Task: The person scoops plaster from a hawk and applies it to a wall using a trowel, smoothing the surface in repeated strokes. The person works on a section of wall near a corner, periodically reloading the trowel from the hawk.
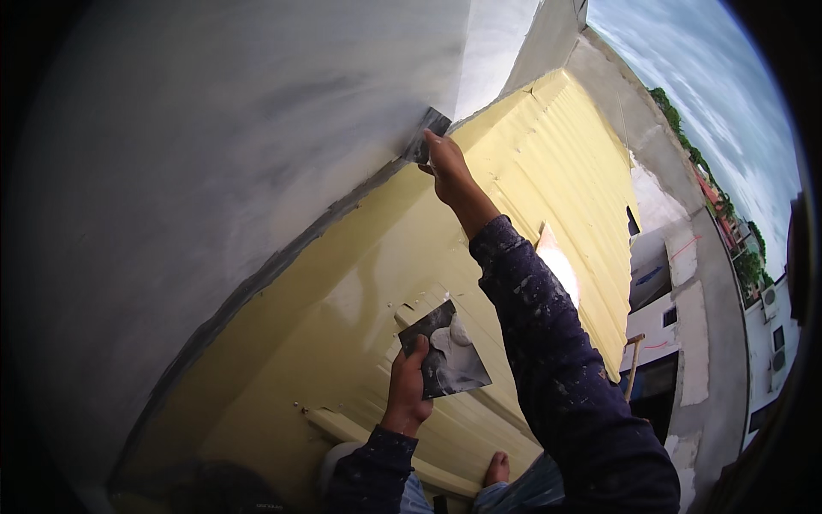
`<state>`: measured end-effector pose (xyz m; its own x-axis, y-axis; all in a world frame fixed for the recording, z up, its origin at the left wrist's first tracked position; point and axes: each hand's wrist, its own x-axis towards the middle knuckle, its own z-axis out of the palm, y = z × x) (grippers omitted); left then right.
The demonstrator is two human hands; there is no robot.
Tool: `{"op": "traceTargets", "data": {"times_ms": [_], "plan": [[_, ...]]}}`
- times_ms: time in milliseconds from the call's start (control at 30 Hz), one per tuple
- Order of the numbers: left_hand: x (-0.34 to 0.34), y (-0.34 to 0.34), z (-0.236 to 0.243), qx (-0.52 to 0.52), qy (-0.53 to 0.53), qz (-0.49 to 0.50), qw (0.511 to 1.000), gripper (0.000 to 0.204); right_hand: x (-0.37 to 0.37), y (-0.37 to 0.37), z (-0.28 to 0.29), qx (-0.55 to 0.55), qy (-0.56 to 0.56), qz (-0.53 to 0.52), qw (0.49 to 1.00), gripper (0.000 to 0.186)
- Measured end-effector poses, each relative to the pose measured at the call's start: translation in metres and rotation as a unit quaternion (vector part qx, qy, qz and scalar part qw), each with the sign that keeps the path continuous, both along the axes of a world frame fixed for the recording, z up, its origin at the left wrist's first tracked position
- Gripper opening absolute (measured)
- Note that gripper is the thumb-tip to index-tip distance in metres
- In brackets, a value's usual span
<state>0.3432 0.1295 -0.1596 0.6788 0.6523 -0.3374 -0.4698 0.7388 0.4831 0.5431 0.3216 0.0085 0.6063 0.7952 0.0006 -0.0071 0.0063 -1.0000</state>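
Fingers of the right hand (445,163) are pressed together around the handle of a putty knife (425,137), whose dark blade lies flat against the grey plastered wall (214,154) right at the joint where that wall meets the yellow corrugated roof (548,146). The blade sits just beyond the fingertips, touching the wall; a dark band of unfinished surface runs along the joint from the blade down and away toward the lower left.

Lower and nearer the body, the left hand (407,390) pinches one edge of a flat dark mortar board (445,351), thumb on top, fingers underneath. The board tilts over the yellow sheeting and carries a smear and a small lump of pale grey putty (449,343) near its middle. Both forearms wear dark blue sleeves (548,343) flecked with pale spots.

Beyond the right grip the wall rises smooth and light, with darker damp-looking streaks close to the blade. Below the left grip the roof sheets step down in ribs, and a bare foot (497,469) rests on them. Off to the right of the arms lie concrete walls (693,283), neighbouring buildings, a line of green trees (711,184) and a cloudy sky (711,77).
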Motion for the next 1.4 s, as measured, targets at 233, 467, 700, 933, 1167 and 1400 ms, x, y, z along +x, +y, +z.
{"op": "traceTargets", "data": {"times_ms": [233,467,700,933,1167,1400], "plan": [[0.001,-0.002,0.008,-0.018,0.034,0.002,0.999,0.044,-0.054,-0.016,-0.001,0.032,-0.002,0.047,0.998,0.045],[0.003,-0.008,0.0,-0.03,0.064,-0.011,0.997,0.035,-0.11,-0.018,-0.025,0.089,-0.017,0.074,0.993,0.053],[0.004,-0.024,-0.04,0.208,-0.022,-0.003,0.978,0.042,-0.2,-0.052,-0.033,0.071,-0.144,0.059,0.985,0.044],[0.012,-0.007,-0.015,0.167,0.3,-0.027,0.939,0.072,-0.279,-0.083,-0.037,0.113,-0.217,0.074,0.967,0.046],[-0.017,0.002,0.019,-0.039,-0.069,0.067,0.995,0.053,-0.155,-0.157,0.005,0.144,-0.315,0.397,0.85,0.052],[-0.026,0.009,0.041,-0.045,-0.192,0.0,0.98,0.057,-0.058,-0.227,0.033,0.194,-0.712,0.432,0.518,0.077]]}}
